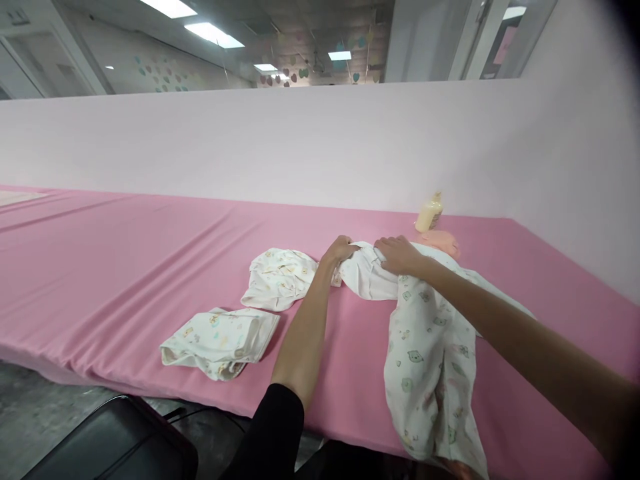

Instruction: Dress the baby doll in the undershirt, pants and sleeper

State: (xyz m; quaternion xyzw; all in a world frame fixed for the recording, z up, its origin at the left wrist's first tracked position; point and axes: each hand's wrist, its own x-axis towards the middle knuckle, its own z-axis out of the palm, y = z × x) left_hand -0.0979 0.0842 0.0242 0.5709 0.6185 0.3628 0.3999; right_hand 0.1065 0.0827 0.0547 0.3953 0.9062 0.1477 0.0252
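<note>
A white baby garment with small green prints [415,360] lies spread on the right, its lower part running down to the near edge of the pink-covered table. My left hand [341,249] has its fingers closed on the left end of the white fabric. My right hand [399,255] is closed over the cloth a little to the right, with fingers bent into it. A plain white inner section [369,279] shows between the two hands. Just left of my left hand sits a crumpled cream printed baby garment [280,277]. Nearer the front lies a folded printed baby garment [220,337].
Behind the cloth stands a pale yellow pump bottle [429,213], beside a rounded peach-coloured object [440,241], partly covered. A pink sheet [150,253] covers the table, which a white wall [250,147] bounds at the back. A black padded seat [115,440] is at lower left.
</note>
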